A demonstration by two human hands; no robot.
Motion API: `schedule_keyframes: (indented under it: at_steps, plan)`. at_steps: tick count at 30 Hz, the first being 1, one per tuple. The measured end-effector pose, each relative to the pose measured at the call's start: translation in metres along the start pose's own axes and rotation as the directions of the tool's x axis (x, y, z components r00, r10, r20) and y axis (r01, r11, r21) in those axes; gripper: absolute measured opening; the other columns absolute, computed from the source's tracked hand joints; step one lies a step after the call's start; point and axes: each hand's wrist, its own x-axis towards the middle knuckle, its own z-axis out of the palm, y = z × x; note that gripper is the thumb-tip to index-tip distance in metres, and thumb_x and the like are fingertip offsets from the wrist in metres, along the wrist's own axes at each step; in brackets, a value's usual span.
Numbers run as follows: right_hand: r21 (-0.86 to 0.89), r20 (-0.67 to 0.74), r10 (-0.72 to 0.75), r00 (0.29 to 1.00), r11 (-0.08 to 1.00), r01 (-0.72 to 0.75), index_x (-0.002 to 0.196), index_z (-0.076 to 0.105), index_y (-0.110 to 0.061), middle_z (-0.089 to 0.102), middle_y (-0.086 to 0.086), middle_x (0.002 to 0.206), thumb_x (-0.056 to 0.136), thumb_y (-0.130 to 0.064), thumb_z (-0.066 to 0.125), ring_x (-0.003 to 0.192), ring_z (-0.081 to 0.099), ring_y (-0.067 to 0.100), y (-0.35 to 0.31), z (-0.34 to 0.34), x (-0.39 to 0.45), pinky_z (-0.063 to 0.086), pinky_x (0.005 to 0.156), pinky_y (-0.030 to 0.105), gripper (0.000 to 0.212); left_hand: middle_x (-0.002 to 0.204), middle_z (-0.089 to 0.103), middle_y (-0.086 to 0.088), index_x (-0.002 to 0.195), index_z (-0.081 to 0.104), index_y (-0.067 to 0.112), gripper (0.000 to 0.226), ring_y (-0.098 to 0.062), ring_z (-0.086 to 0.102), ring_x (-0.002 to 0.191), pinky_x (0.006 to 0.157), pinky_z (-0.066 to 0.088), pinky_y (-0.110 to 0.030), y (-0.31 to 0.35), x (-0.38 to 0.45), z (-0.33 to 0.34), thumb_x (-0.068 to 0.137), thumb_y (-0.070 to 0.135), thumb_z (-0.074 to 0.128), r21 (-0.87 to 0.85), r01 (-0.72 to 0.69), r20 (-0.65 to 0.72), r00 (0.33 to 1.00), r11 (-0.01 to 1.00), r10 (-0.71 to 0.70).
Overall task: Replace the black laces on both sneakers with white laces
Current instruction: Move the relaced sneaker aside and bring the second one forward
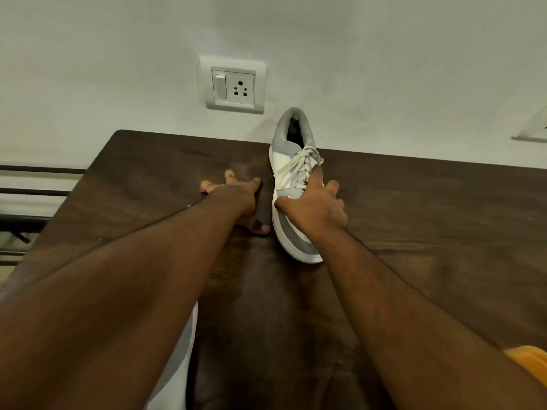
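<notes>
Grey-white sneaker [291,199] — white laces [302,164], dark wood-grain table [429,217]

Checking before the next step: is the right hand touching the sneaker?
Touching. The head view shows the right hand resting on the sneaker, fingers spread across its white laces.

Sneaker [291,184]: grey and white panels, white sole, darker grey toe patch, black interior. Laces [300,167]: white (slightly off-white, cream cast). Counter [429,220]: dark brown, wood-grain pattern. Wall [384,54]: pale grey-white. Socket plate [233,85]: white, grey inner frame. Orange fabric [529,362] at lower right.
</notes>
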Motion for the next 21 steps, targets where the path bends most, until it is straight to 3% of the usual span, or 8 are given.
schedule_keyframes:
  at_steps: [5, 9, 11, 15, 18, 21]
  plan:
    - [0.017, -0.004, 0.047, 0.999, 0.999, -0.047, 0.152, 0.006, -0.026, 0.029, 0.014, 0.142, 0.074, -0.061, 0.063, 0.124, 0.041, 0.044, -0.008, 0.005, 0.004, 0.036, 0.1, 0.05, 0.103, 0.16, 0.001, -0.011, 0.15, 0.003, 0.048, 0.118, -0.052, 0.018, 0.14, 0.108, 0.026, -0.068, -0.002, 0.002, 0.007, 0.061, 0.069, 0.077, -0.094, 0.016, 0.013, 1.0, 0.995, -0.015]
    - [0.06, 0.247, 0.077, 0.966, 0.994, -0.095, 0.153, -0.008, -0.026, 0.017, 0.017, 0.153, 0.066, -0.068, 0.073, 0.137, 0.03, 0.041, -0.011, -0.016, 0.008, 0.032, 0.111, 0.05, 0.126, 0.148, 0.029, -0.014, 0.147, 0.031, 0.032, 0.089, -0.044, 0.035, 0.134, 0.106, 0.038, -0.059, 0.006, -0.028, 0.007, 0.074, 0.052, 0.078, -0.172, -0.039, -0.022, 0.999, 0.984, 0.035]
    - [-0.001, 0.285, 0.061, 0.957, 0.998, -0.063, 0.153, -0.006, -0.027, 0.018, 0.017, 0.155, 0.064, -0.072, 0.072, 0.139, 0.028, 0.04, -0.01, -0.033, -0.006, 0.031, 0.112, 0.052, 0.127, 0.142, 0.039, -0.015, 0.142, 0.039, 0.024, 0.076, -0.039, 0.04, 0.131, 0.105, 0.042, -0.051, 0.01, -0.056, 0.008, 0.078, 0.038, 0.078, -0.23, -0.095, -0.073, 0.994, 0.969, 0.08]
    - [-0.054, 0.129, -0.144, 0.981, 0.987, 0.152, 0.153, 0.017, -0.023, 0.033, 0.016, 0.149, 0.077, -0.066, 0.062, 0.134, 0.035, 0.039, -0.012, -0.051, -0.059, 0.033, 0.11, 0.047, 0.098, 0.145, 0.037, -0.012, 0.144, 0.039, 0.025, 0.059, -0.034, 0.038, 0.134, 0.111, 0.032, -0.053, 0.004, -0.121, 0.01, 0.09, 0.032, 0.062, -0.302, -0.185, -0.284, 0.954, 0.935, 0.097]
    - [0.07, 0.16, -0.25, 0.955, 0.968, 0.242, 0.148, 0.031, -0.013, 0.039, 0.017, 0.146, 0.087, -0.052, 0.061, 0.134, 0.037, 0.035, -0.017, -0.052, -0.114, 0.032, 0.108, 0.041, 0.078, 0.146, 0.043, -0.008, 0.145, 0.039, 0.027, 0.056, -0.029, 0.042, 0.133, 0.115, 0.028, -0.05, -0.023, -0.174, 0.015, 0.093, 0.036, 0.058, -0.323, -0.266, -0.51, 0.858, 0.908, 0.07]
    - [0.155, 0.199, -0.357, 0.913, 0.931, 0.331, 0.145, 0.039, -0.01, 0.043, 0.015, 0.145, 0.092, -0.041, 0.06, 0.135, 0.038, 0.029, -0.024, -0.042, -0.173, 0.031, 0.11, 0.035, 0.065, 0.14, 0.049, -0.007, 0.145, 0.043, 0.022, 0.055, -0.025, 0.048, 0.129, 0.112, 0.035, -0.039, -0.065, -0.228, 0.047, 0.092, 0.022, 0.059, -0.512, -0.346, -0.652, 0.752, 0.786, -0.093]
